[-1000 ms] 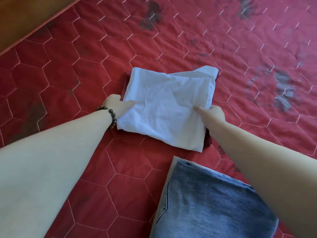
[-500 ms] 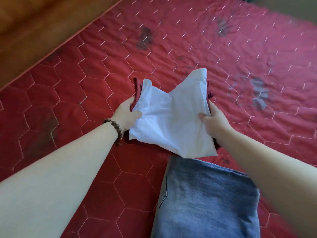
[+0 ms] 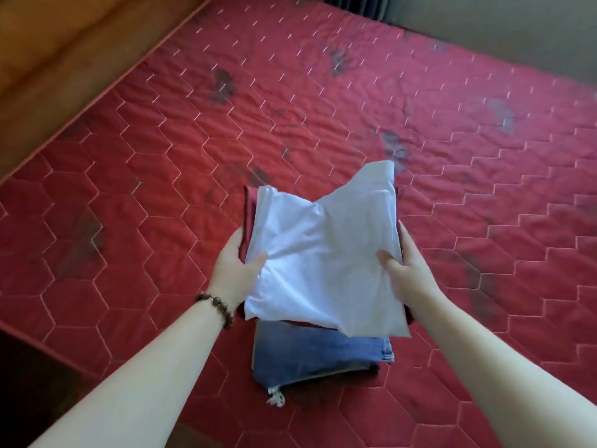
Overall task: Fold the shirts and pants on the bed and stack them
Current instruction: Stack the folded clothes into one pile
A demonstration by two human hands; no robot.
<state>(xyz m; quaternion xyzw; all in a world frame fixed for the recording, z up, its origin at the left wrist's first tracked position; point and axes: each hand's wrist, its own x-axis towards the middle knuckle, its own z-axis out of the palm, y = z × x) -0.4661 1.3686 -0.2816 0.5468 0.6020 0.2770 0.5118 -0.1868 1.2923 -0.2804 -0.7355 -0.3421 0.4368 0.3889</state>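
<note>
left grip: left hand [image 3: 234, 270] clamps the left edge of the folded pile, thumb on top of the white cloth, fingers tucked under and out of sight.
right grip: right hand [image 3: 407, 270] clamps the right edge the same way, thumb on top, fingers along the side and beneath.
white shirt [image 3: 323, 253]: folded, top layer between the two grips, wrinkled; far right corner peaks up beyond the right grip, near edge sags toward the wrists.
dark red garment [image 3: 249, 218]: folded under the white shirt, only a strip visible just past the left grip plus slivers at the right and near edges. Can't tell what kind of garment.
pile state: held up off the bed by both grips, tilted, near edge lowest.
jeans [image 3: 319, 358]: folded blue denim, flat on the bed, below and nearer than the grips, between the two forearms; far edge hidden behind the held pile. Frayed hem at the near left corner.
bed [image 3: 323, 108]: red quilted cover, hexagon stitching, dark smudges in patches, stretches past both grips.
bracelet [image 3: 218, 307]: brown beads on the left wrist.
wooden frame [image 3: 64, 53]: far left of the left grip, along the bed edge.
</note>
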